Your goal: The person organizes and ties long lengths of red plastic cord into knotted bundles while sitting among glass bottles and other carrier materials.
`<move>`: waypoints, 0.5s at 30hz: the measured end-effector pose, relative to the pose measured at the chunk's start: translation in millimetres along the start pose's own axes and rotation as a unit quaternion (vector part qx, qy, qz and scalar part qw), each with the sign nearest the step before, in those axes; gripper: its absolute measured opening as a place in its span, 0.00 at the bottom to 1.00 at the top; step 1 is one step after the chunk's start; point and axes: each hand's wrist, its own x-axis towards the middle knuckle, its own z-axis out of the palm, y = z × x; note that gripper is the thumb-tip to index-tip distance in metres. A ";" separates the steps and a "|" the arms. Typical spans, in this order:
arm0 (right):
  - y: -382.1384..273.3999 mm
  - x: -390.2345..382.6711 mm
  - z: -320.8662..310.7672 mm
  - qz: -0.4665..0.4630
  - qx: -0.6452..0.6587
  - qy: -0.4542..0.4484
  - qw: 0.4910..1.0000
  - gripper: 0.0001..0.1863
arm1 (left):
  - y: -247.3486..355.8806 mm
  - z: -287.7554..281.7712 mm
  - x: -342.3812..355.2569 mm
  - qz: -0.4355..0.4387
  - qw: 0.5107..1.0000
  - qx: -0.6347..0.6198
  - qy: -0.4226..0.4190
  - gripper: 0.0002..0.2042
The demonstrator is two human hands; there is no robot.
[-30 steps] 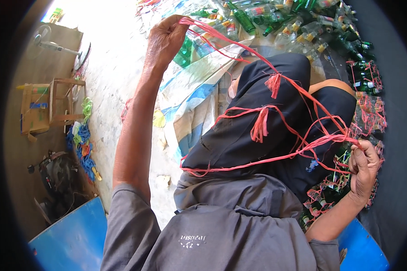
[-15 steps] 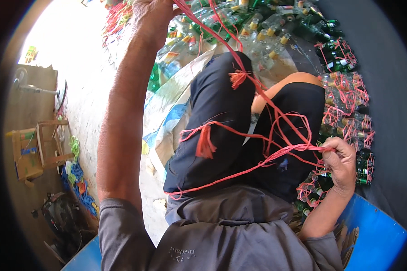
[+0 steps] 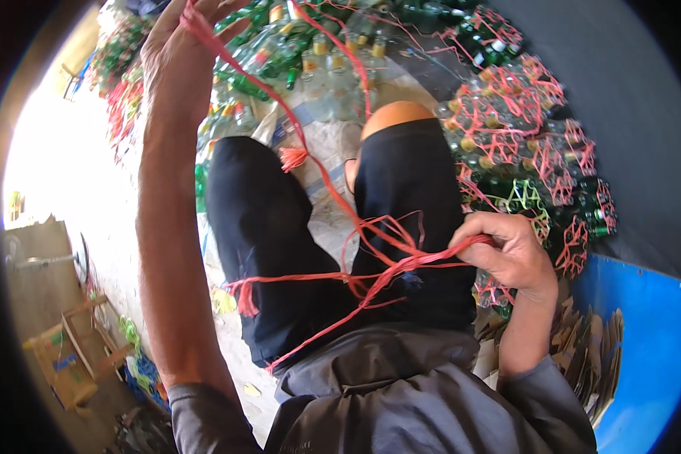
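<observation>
My left hand [image 3: 180,53] is raised far out at the top left, gripping one end of a bundle of red plastic string [image 3: 333,189]. The string runs taut down across my black-clad knees [image 3: 401,197] to my right hand [image 3: 511,253], which is closed on the other end above my right thigh. Loose loops and frayed tassel ends of the string hang over my lap. Beyond my knees lie several green and clear bottles [image 3: 303,53]. Bottles tied into bundles with red string netting [image 3: 522,144] are stacked just beyond my right hand.
A blue tub [image 3: 651,333] holding flattened cardboard pieces [image 3: 590,356] stands at the right. A small wooden stool [image 3: 76,340] and blue and green scraps lie on the bright floor at the lower left. A patterned woven sheet lies under my legs.
My left arm has stretched further up and away, pulling the string tighter. The view has tilted, bringing my knees and the netted bottle bundles nearer the centre. My right hand keeps its grip.
</observation>
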 end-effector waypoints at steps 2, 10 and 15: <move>-0.8 -2.3 2.7 -0.017 0.013 -0.006 1.000 0.06 | -2.7 14.6 -5.5 0.016 1.000 -0.006 -0.022 0.21; 6.3 -14.0 11.5 -0.050 -0.022 -0.066 0.996 0.06 | 1.2 51.1 7.4 0.068 0.992 -0.053 -0.091 0.23; 11.7 -13.2 20.7 -0.029 -0.041 -0.086 0.995 0.07 | 15.0 50.7 44.0 0.190 0.893 0.395 -0.103 0.21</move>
